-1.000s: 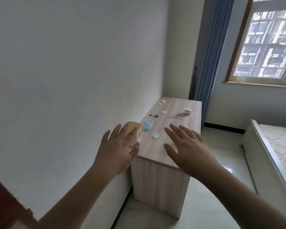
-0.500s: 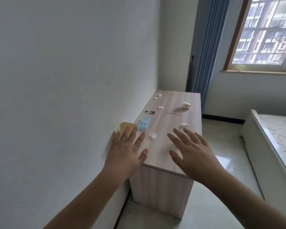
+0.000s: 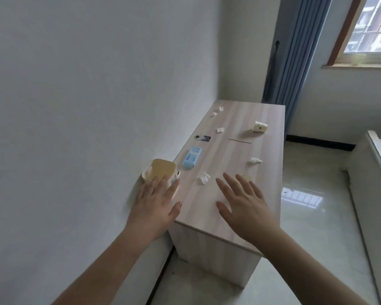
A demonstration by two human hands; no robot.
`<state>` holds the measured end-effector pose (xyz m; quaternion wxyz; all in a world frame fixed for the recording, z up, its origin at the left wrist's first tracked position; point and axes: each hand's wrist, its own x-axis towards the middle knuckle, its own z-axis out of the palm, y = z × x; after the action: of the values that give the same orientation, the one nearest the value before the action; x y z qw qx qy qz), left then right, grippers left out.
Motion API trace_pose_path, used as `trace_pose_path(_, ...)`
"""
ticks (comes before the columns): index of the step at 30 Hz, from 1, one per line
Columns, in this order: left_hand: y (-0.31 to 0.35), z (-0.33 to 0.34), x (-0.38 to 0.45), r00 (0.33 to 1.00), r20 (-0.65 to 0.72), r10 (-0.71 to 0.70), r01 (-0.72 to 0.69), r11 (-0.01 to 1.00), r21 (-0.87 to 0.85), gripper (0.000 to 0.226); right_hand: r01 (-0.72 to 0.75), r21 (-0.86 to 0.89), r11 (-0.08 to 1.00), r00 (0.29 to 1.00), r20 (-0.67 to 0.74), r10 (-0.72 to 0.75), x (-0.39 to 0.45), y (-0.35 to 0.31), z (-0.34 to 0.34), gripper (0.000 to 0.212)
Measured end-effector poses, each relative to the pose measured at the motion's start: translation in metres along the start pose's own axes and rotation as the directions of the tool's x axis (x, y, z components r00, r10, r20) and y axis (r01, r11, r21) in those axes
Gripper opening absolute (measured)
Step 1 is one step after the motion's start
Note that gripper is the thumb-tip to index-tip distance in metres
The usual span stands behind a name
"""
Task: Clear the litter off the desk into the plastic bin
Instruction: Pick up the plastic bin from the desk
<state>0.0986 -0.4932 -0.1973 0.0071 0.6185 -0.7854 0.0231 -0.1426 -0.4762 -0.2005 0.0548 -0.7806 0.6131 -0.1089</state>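
Note:
A light wooden desk (image 3: 229, 201) stands against the white wall. Crumpled white paper scraps lie on it: one near my hands (image 3: 204, 178), one toward the right edge (image 3: 256, 160), one mid-desk (image 3: 220, 129) and two at the far end (image 3: 217, 111). A tipped paper cup (image 3: 260, 126) lies at the far right. A small yellowish plastic bin (image 3: 160, 172) sits at the desk's near left corner. My left hand (image 3: 156, 205) hovers open just behind the bin, fingertips at its rim. My right hand (image 3: 244, 203) is spread open over the near desk, partly hiding a tan object (image 3: 248, 178).
A light blue packet (image 3: 191, 157) and a small black-and-white tag (image 3: 202, 138) lie along the wall side of the desk. Blue curtain (image 3: 295, 51) and a window are beyond it. A white bed edge (image 3: 374, 172) is at the right, with glossy floor between.
The view has tilted down and closer to the desk. Both hands have moved forward over the near end, the left one reaching the bin. More scraps near the right edge have come into sight.

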Motion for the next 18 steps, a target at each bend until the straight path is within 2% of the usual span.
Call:
trace_pose_path(8, -0.053, 0.040, 0.034, 0.998, 0.026, -0.052, 0.053, 0.998, -0.023, 0.060, 0.062, -0.022, 0.998, 0.998, 0.017, -0.062, 0.078, -0.019, 0.047, 0.063)
trace_pose_path(11, -0.083, 0.056, 0.049, 0.997, 0.027, -0.071, 0.074, 0.994, -0.087, 0.061, 0.084, -0.032, 0.996, 0.996, 0.027, -0.083, 0.112, -0.035, 0.072, 0.065)
trace_pose_path(18, -0.149, 0.088, 0.086, 0.997, 0.044, -0.070, 0.074, 0.990, -0.117, 0.083, 0.054, -0.073, 0.996, 0.996, 0.079, -0.048, 0.181, -0.076, 0.120, 0.064)
